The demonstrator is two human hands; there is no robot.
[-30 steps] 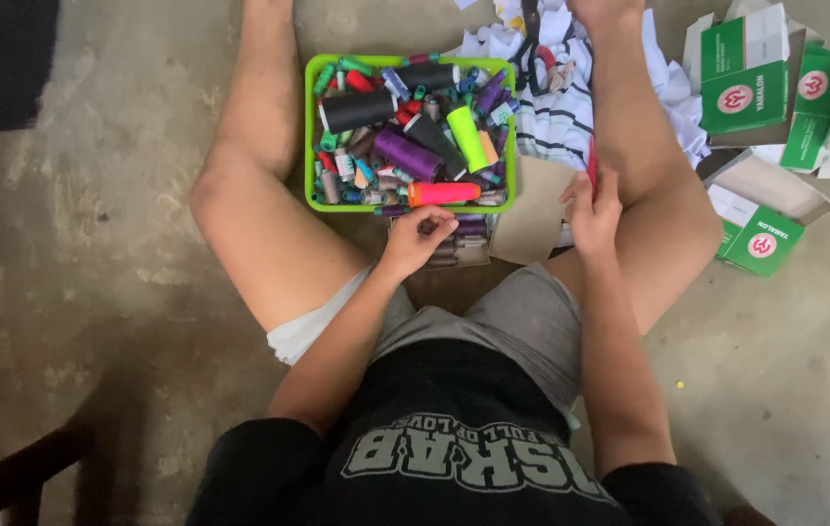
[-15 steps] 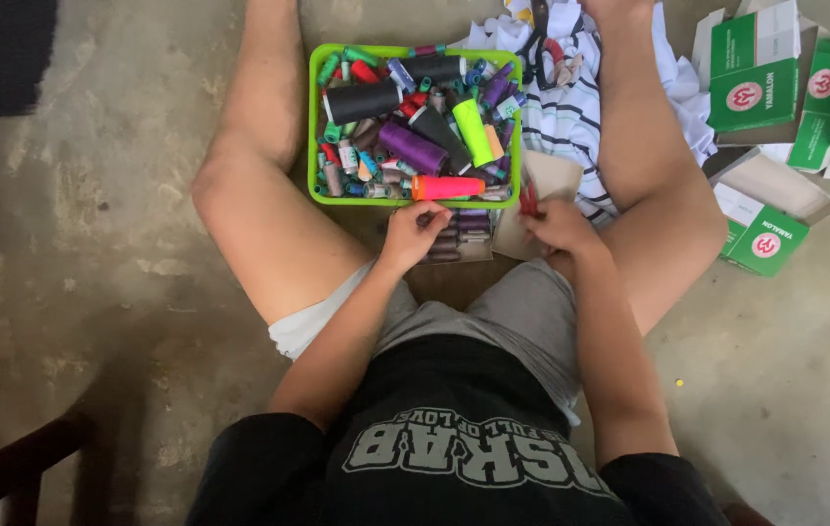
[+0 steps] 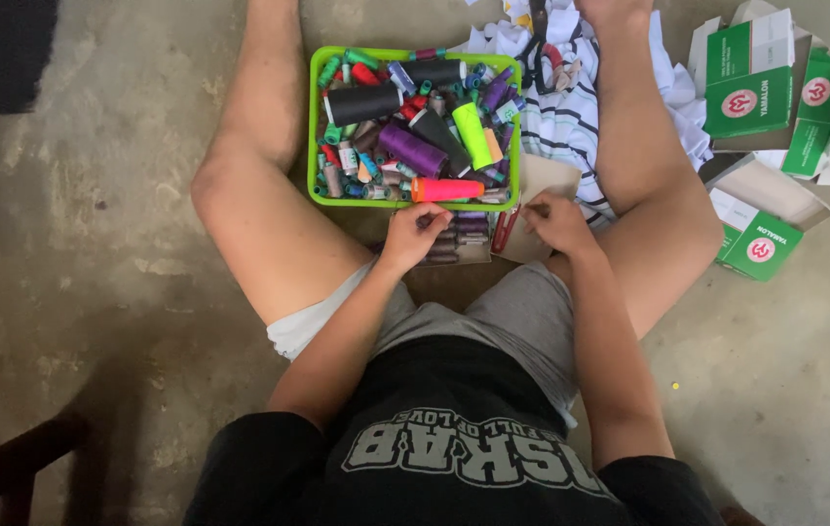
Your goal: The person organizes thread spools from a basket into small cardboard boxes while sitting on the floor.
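Now we sit on the concrete floor, left hand with fingers curled onto dark thread spools in a small cardboard box, right hand pinching its flap. Only one row looks packed; the green basket stays heaped. Green-and-white cartons lie scattered right.

Left hand fingers perhaps pinch something (too small); feet cropped.

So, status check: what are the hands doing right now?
Left hand and right hand on small open cardboard box of purple thread spools. Green plastic basket just beyond.
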